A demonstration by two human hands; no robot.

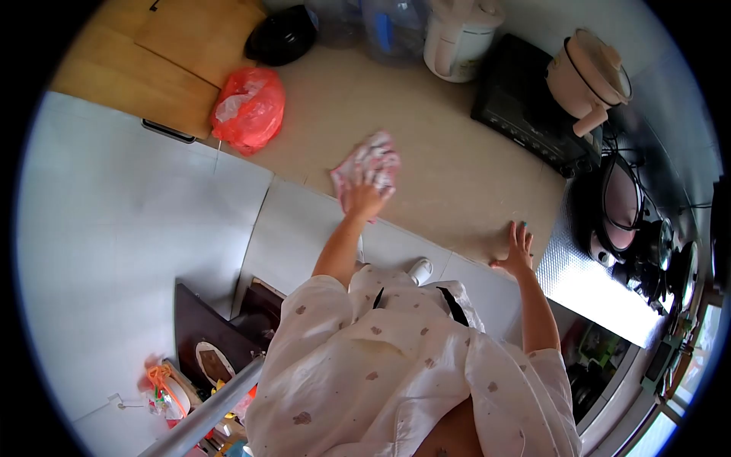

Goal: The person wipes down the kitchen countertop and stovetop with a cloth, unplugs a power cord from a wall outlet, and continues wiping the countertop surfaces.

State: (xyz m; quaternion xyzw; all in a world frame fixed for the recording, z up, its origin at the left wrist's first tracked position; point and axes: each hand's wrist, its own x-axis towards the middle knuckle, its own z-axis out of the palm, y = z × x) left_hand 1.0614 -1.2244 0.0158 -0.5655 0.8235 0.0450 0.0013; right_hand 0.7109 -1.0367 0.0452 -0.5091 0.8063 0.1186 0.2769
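A red-and-white patterned cloth (387, 156) lies bunched on the tan countertop (449, 164), near its front edge. On top of it my left hand (367, 199) presses down, with blurred fingers around the fabric. My right hand (518, 250) rests at the counter's front edge farther right, its fingers spread and nothing in them. The nearest item to the cloth is a red plastic bag (251, 113) at the upper left, whose contents are hidden.
At the back stand a black bowl (282, 36), clear plastic containers (394, 27) and a white electric kettle (459, 46). A pink pot (582, 76) sits on a black toaster oven (518, 107). Pans (623, 194) are at right; a wooden cabinet (145, 61) is at left.
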